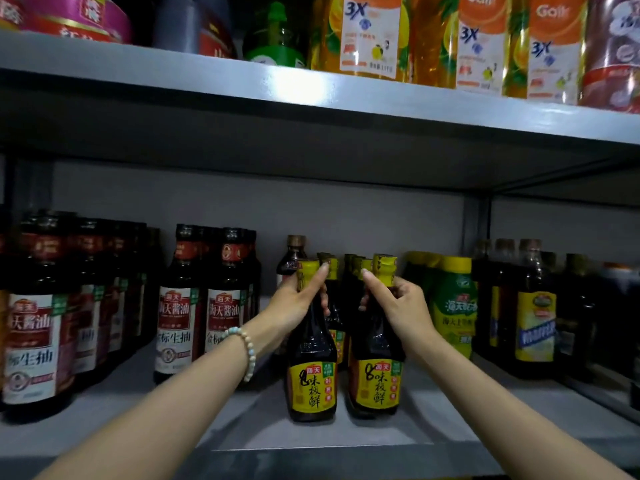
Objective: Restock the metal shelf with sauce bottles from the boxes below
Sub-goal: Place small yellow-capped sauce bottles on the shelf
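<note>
Fig. Two sauce bottles at the shelf front, one per hand, head view.

The left hand (298, 306) has its fingers curled round the neck of the left bottle (311, 386), w/ the thumb lying up along the yellow cap. The right hand (401, 306) clamps the neck of the right bottle (375, 382) the same way. Both bottles stand upright on the metal shelf (138, 410), just beside each other w/ a narrow gap at the base, near the front edge and in front of a rear row of yellow-capped bottles (353, 268). The supply boxes are out of view.

Likely hazards (judgement):
- Tipping: each grip is high on the neck, so a sideways pull acts far above the base. A bottle prob. rocks if let go before its base sits flat.
- Knock-on: a hard push back drives the pair into the rear row. Those bottles can topple toward the lone dark bottle (294, 258) at the back or the green-label bottles (453, 306) at right.
- Clash: the hands sit close together, so knuckles or glass shoulders may collide if both move at once.
- Drop: w/ the bases near the front lip, a fwd tug on withdrawal could pull a bottle off the shelf.
- Snag: the bead bracelet (244, 348) passes near the red-label soy bottles (176, 320) and may catch one.
</note>
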{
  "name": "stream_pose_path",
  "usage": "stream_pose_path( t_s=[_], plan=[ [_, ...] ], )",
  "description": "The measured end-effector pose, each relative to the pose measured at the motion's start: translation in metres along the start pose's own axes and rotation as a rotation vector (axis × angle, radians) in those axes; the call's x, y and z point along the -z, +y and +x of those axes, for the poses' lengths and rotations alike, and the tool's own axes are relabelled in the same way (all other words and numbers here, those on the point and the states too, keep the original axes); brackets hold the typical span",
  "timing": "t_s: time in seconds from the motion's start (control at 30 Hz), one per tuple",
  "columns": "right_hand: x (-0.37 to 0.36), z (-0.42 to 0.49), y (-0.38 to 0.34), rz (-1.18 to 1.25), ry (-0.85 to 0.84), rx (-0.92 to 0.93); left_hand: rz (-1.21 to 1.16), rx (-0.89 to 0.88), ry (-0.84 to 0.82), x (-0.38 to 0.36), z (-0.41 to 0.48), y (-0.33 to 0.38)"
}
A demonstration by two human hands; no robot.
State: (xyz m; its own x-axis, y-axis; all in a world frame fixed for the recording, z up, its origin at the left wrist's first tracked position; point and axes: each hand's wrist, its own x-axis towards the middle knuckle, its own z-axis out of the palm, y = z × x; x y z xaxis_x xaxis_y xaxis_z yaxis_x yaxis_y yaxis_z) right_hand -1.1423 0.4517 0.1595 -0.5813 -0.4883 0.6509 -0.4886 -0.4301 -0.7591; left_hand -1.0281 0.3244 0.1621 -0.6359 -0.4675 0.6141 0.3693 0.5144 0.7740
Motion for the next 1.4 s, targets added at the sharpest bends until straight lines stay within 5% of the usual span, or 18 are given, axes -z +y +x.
stream_pose_path(
  t_s=[0.5,0.8,1.1,1.4],
  plan=[
    [0.010,0.002,0.021,0.079,0.015,-0.059,0.017,0.016,-0.112,-0.020,0.010,-0.013],
    [0.006,-0.001,0.025,0.085,-0.014,-0.086,0.058,0.075,-0.043,-0.020,-0.011,-0.025],
    [0.041,-0.030,0.035,-0.020,-0.314,-0.257,0.148,0.302,-0.215,0.012,-0.054,-0.039],
    [0.060,-0.043,0.040,-0.113,-0.331,-0.249,0.112,0.297,-0.132,0.008,-0.058,-0.038]
  ],
)
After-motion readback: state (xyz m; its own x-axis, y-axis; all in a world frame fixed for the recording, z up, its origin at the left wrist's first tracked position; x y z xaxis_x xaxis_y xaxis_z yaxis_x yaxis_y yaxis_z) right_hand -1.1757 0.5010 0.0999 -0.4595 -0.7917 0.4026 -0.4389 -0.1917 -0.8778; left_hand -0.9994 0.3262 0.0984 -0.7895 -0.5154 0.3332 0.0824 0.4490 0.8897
